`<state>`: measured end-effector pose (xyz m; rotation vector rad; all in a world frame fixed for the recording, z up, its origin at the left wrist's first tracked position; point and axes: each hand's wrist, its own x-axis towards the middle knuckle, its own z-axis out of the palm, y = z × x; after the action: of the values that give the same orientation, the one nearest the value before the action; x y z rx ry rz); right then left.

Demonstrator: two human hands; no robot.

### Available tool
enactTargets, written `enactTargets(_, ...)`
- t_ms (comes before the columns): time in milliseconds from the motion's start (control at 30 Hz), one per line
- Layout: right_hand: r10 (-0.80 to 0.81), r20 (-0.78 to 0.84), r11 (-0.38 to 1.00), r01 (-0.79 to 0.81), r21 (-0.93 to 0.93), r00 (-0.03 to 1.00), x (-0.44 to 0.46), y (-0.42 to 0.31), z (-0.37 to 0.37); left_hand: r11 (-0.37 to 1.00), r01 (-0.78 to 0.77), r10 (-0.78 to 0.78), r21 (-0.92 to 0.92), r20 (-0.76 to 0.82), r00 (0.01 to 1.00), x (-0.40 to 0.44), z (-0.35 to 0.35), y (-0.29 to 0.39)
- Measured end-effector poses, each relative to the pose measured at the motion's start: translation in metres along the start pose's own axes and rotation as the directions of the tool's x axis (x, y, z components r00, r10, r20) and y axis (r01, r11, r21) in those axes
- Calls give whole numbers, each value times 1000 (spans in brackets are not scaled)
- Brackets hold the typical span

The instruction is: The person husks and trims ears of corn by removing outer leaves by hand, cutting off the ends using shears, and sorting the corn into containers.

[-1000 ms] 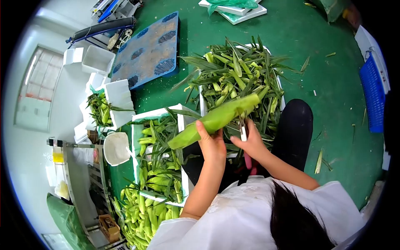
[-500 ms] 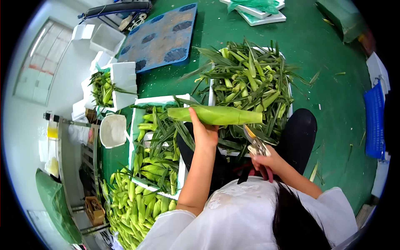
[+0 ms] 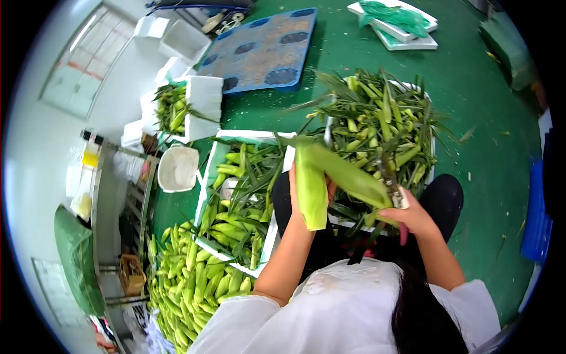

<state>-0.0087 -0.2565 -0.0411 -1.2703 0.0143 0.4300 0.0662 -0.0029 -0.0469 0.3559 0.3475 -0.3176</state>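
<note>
My left hand (image 3: pixel 299 194) is wrapped round a green corn ear (image 3: pixel 311 194), held upright with its cut end toward me. A broad husk leaf (image 3: pixel 351 177) slants from the ear's far end down to my right hand (image 3: pixel 413 213). That hand is closed on pruning shears (image 3: pixel 394 187) with a reddish handle, and its fingers also touch the leaf. Beyond my hands stands a white box heaped with husks and trimmings (image 3: pixel 377 118). At the left, a white foam box (image 3: pixel 270 245) holds corn ears and leaves.
A large pile of corn (image 3: pixel 194 289) lies at the lower left. Nearby are a white bucket (image 3: pixel 178 169) and a metal rack (image 3: pixel 106 206). Farther off are a blue pallet (image 3: pixel 265 47), foam lids with green netting (image 3: pixel 407 29) and a blue crate (image 3: pixel 535 218).
The corn ear has swung from level to upright in my left hand. A husk leaf now stretches away from it to my right hand, which has risen with the shears. The view has shifted.
</note>
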Motion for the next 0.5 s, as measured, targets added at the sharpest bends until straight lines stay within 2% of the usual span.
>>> enactTargets(33, 56, -60, 998, -54, 35, 997, 0, -2, -8, 994, 100, -101, 39, 44, 994, -3, 4, 8)
enactTargets(100, -135, -252, 952, 56, -300, 958, 18, 13, -33, 990, 138, -138, -3, 76, 988, -21, 14, 9)
enactTargets(133, -198, -343, 758, -78, -647, 918, 21, -10, -32, 972, 213, -198, -94, 147, 969, -19, -9, 20)
enactTargets(167, -535, -272, 317, -108, -942, 800, 27, -2, -38, 985, 153, -162, 83, 117, 980, -16, -30, 24)
enactTargets(233, -576, -260, 232, -150, -961, 775, 20, -20, -26, 920, 4, -66, 391, 146, 987, -24, -37, 17)
enactTargets(267, -403, -281, 472, -65, -879, 871, 14, -31, -11, 870, -49, -56, 490, 197, 979, -28, -37, 16)
enactTargets(300, -217, -247, 691, -31, -723, 945, 5, -36, 1, 792, -111, -13, 600, 199, 980, -31, -39, 14)
enactTargets(333, -120, -38, 841, 82, -535, 992, 6, -23, 5, 696, -160, 19, 700, 205, 979, -35, -43, 13)
enactTargets(367, 3, 126, 977, 24, -211, 992, 5, -17, 15, 584, -205, 42, 786, 222, 974, -36, -44, 12)
enactTargets(400, 59, 173, 989, -34, -146, 983, 5, -22, 29, 505, -208, 37, 838, 220, 975, -43, -30, 12)
enactTargets(433, 66, 182, 987, -37, -159, 981, 7, -27, 38, 442, -211, -25, 872, 247, 969, -47, -20, 12)
enactTargets(500, -57, 228, 987, 89, -132, 972, 14, -25, 40, 321, -234, -133, 918, 288, 948, -51, -8, 13)
